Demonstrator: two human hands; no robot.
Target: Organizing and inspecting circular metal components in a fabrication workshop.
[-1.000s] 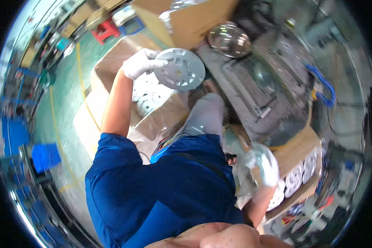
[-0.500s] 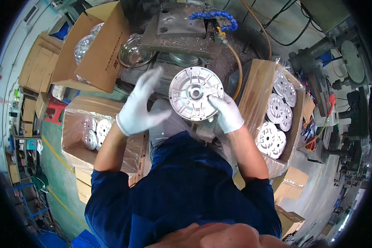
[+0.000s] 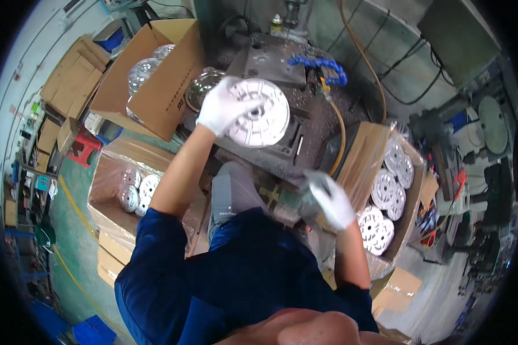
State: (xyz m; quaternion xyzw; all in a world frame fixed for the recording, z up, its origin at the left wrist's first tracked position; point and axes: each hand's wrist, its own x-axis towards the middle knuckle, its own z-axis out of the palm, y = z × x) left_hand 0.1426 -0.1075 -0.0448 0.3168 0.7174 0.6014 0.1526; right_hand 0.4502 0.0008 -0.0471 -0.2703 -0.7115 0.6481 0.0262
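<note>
Left hand (image 3: pixel 220 109) holds a silvery disc (image 3: pixel 268 126); right hand (image 3: pixel 332 201) (motion-blurred) has a grip I cannot tell.

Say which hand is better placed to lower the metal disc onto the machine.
Probably the left hand: it grips the metal disc, seen against the machine; the right hand is apart from the disc.

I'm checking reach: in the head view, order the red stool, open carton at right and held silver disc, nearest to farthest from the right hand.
1. Open carton, just right of the right hand
2. Silver disc, up-left, in the left hand
3. Red stool, far left
</note>
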